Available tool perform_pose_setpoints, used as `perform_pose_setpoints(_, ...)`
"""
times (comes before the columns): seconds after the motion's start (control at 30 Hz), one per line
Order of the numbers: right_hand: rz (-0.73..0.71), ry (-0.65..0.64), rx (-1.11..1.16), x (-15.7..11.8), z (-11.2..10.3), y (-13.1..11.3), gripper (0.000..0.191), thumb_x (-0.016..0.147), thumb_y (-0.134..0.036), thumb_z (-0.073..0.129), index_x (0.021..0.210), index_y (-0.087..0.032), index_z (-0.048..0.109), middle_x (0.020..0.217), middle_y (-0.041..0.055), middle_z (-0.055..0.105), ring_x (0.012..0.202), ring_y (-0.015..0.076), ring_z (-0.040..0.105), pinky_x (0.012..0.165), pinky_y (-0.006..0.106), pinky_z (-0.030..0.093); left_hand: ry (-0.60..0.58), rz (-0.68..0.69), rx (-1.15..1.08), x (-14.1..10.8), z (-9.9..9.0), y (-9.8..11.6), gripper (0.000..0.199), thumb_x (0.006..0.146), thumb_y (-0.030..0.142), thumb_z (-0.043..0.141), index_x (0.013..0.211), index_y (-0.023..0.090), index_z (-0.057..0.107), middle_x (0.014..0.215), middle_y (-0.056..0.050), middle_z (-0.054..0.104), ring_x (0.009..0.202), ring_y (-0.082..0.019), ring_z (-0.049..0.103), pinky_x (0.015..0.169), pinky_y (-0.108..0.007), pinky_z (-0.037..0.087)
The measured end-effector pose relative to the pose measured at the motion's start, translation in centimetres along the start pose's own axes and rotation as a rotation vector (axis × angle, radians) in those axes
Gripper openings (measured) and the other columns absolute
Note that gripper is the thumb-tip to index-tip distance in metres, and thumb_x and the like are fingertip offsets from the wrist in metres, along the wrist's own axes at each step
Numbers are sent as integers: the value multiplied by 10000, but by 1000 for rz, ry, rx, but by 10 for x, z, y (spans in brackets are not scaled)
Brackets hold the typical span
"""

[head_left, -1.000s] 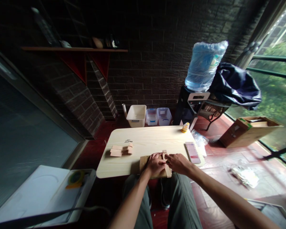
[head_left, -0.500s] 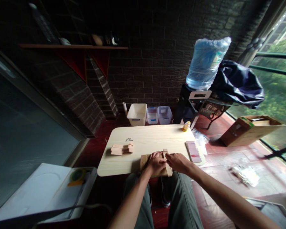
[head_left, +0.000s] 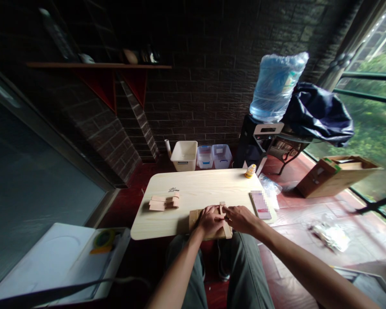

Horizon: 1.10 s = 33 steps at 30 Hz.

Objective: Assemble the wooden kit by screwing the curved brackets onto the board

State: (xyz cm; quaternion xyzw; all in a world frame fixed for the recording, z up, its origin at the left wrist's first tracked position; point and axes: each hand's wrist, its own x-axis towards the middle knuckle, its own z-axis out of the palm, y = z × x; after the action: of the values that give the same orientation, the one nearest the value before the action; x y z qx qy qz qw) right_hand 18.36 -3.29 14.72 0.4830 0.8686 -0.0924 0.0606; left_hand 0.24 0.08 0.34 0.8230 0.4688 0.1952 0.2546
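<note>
At the table's near edge lies a brown block or board (head_left: 194,219), partly over my lap. A flat tan strip (head_left: 227,232) runs across it; I cannot tell whether it is leather or wood. My left hand (head_left: 211,221) lies on the brown block with its fingers stretched over the top and its thumb toward the strip. My right hand (head_left: 240,217) is closed in a pinch at the strip's right side, and what its fingertips hold is hidden. Further left on the table rest several similar tan pieces (head_left: 164,201), beside small dark items (head_left: 173,189).
On the pale table (head_left: 209,182) are a phone (head_left: 260,205) at the right and a small yellow-capped bottle (head_left: 250,171) at the far corner. Beyond stand plastic bins (head_left: 184,155) and a water dispenser (head_left: 249,139). A cardboard box (head_left: 328,176) sits on the floor at right.
The view has shifted very slightly. Both hands stay in the same place on the block and strip, with no clear movement.
</note>
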Motion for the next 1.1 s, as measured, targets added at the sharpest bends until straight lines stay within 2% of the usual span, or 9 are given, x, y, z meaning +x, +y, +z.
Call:
perform_pose_setpoints(0.2, -6, -2, -13, 1, 2, -1, 220, 999, -232, 454, 1165, -179, 588, 1085, 123, 750, 917, 235, 727, 683, 274, 451, 3, -13, 1, 1, 2, -2, 174, 813, 352, 675, 936, 333, 797, 1408, -33, 588, 1375, -287, 442, 1177, -503, 313)
perform_pose_setpoints(0.43, -7, 1, -19, 2, 9, 0, 281, 1016, -225, 415, 1265, -172, 533, 1046, 122, 742, 877, 238, 722, 653, 283, 447, 4, -1, 1, 1, 2, -3, 150, 812, 334, 676, 906, 337, 792, 1426, -25, 576, 1391, -281, 432, 1174, -495, 316)
perform_pose_setpoints(0.77, -1, 10, 11, 3, 11, 1, 279, 1012, -222, 425, 1267, -167, 522, 1055, 123, 740, 900, 238, 721, 673, 288, 458, 1, -15, 5, 1, 1, -1, 145, 805, 347, 685, 900, 321, 791, 1416, -39, 581, 1381, -293, 441, 1170, -509, 319)
perform_pose_setpoints(1.1, 7, 6, -28, -4, 3, 3, 302, 1004, -254, 437, 1279, -192, 546, 1082, 124, 747, 918, 249, 729, 694, 287, 466, 13, 13, 9, 0, 1, -1, 187, 829, 354, 674, 972, 349, 795, 1407, -36, 587, 1382, -276, 440, 1174, -493, 316)
